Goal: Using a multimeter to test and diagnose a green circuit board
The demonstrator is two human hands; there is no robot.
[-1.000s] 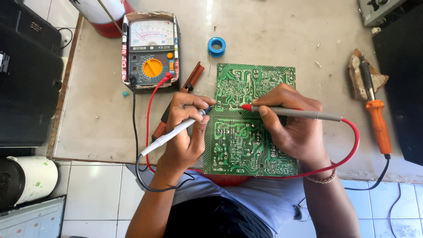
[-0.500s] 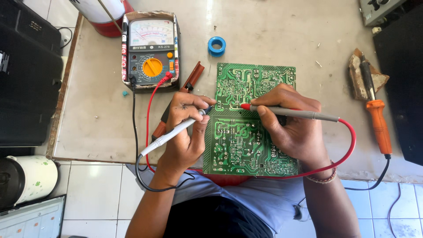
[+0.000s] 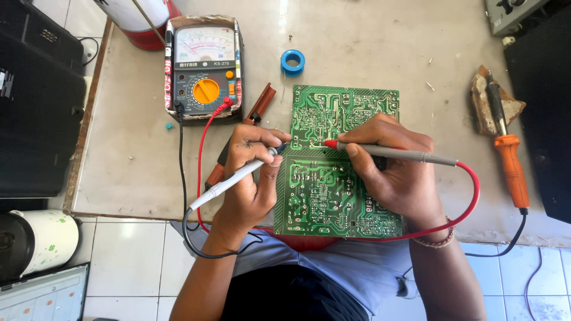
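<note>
Probing is under way, head view only. Circuit board (image 3: pixel 333 178) lies solder side up at the near edge of the desk (image 3: pixel 380 47), partly overhanging toward the person's lap. Left hand (image 3: pixel 253 178) is closed pen-fashion around the white probe (image 3: pixel 232 178), its tip set on the board's left edge near the middle. Right hand (image 3: pixel 395 172) is closed likewise around the grey probe (image 3: pixel 404 154), whose red tip rests on the board just right of the other tip; the two tips stand near each other but apart.

Meter (image 3: pixel 205 71) sits in its case at the far left of the desk, a black lead and a red lead (image 3: pixel 470 196) plugged in, so the set-up is complete. The needle's reading cannot be made out. Judged from this, testing of one point pair is in hand; how much of the board remains unchecked cannot be told.

Soldering iron (image 3: pixel 511 166) lies untouched on its rest at the right; a blue tape roll (image 3: pixel 292 62) lies beyond the board.

Against the earlier frames: both hands and both tips hold the same spots, board and meter unmoved.
</note>
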